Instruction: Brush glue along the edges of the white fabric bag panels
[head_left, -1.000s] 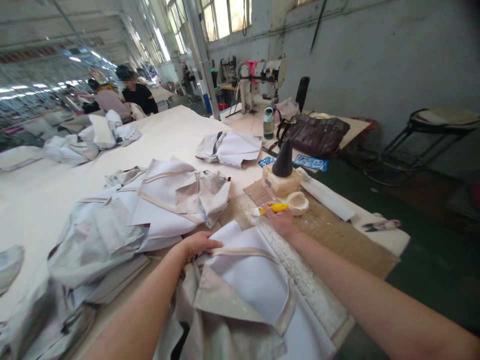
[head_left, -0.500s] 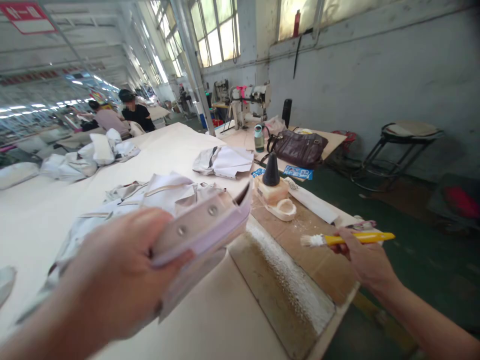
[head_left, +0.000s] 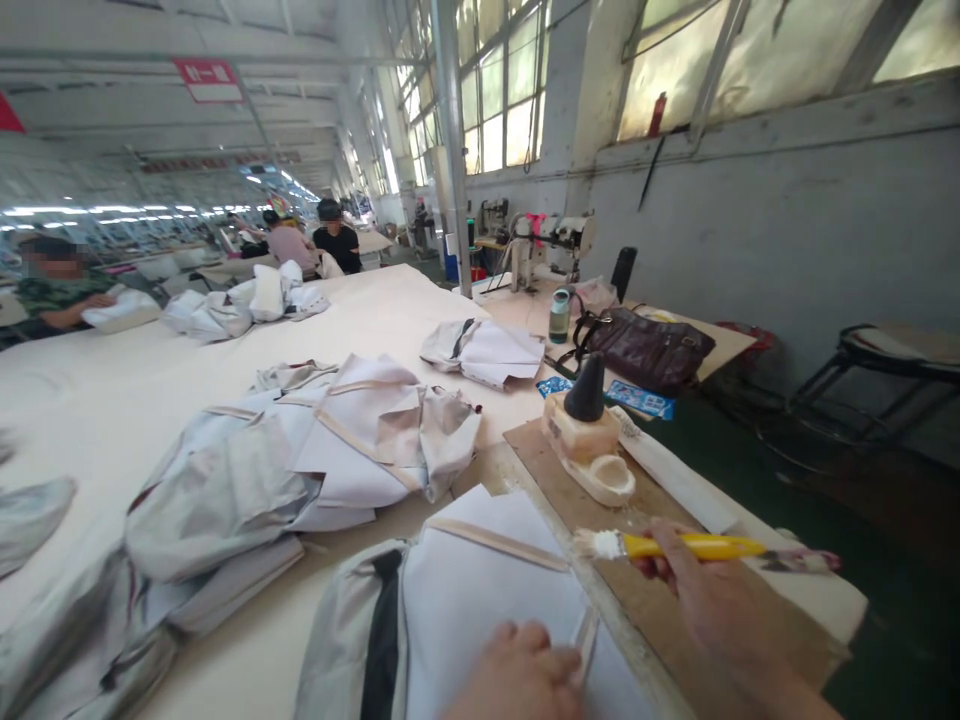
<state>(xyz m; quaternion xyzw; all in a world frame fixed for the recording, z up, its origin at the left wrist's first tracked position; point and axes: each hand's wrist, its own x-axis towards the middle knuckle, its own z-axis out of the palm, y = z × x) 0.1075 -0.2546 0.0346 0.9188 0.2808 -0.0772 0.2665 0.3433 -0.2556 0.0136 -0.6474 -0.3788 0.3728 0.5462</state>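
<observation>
My right hand (head_left: pixel 709 590) grips a paintbrush (head_left: pixel 690 546) by its yellow handle. The brush's pale bristles point left, above the brown board (head_left: pixel 645 560). At the bottom of the view my left hand (head_left: pixel 517 675) is closed, with fingers curled on a white panelled bag piece (head_left: pixel 487 590). That piece lies spread in front of me, with a beige strip across it and grey cloth with a black band along its left side. Beyond the brush stands a pale block with a black cone (head_left: pixel 585 388) on top and a small round opening at its front.
More grey-and-white sewn pieces (head_left: pixel 217 490) are heaped on the left of the table (head_left: pixel 382 300). A bottle (head_left: pixel 559 316), a brown handbag (head_left: pixel 645 345) and a sewing machine (head_left: pixel 525 250) stand behind. A stool (head_left: pixel 900 345) is at right; several people sit far left.
My left hand has brought the white bag piece down from the air onto the table near me. My view has turned left. The right hand still holds the paintbrush.
</observation>
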